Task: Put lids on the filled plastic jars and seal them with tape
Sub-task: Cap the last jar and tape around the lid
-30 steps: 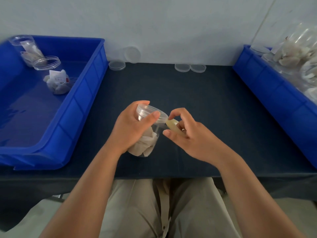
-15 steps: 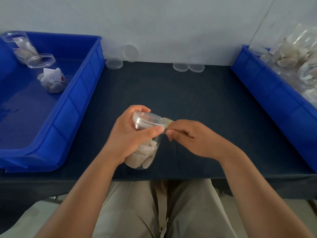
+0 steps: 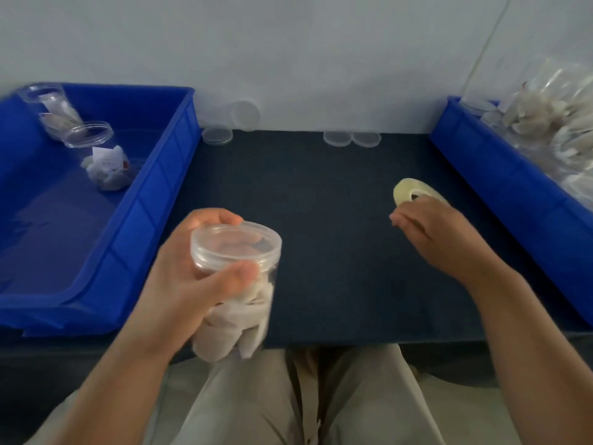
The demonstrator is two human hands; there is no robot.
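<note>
My left hand (image 3: 179,284) grips a clear plastic jar (image 3: 236,303) with its lid on, filled with white sachets, held above the table's near edge. My right hand (image 3: 439,239) is over at the right of the dark table (image 3: 321,194), its fingers on a pale yellowish roll of tape (image 3: 407,191) that is at or just above the table surface. The two hands are well apart.
A blue bin (image 3: 154,194) on the left holds two lidded jars (image 3: 102,159). Another blue bin (image 3: 513,194) on the right is piled with filled jars. Loose clear lids (image 3: 351,138) lie along the back wall, one (image 3: 245,115) leaning on it.
My right hand has pulled away from the jar, carrying the tape roll to the right side of the table. My left hand has drawn the jar nearer to me.
</note>
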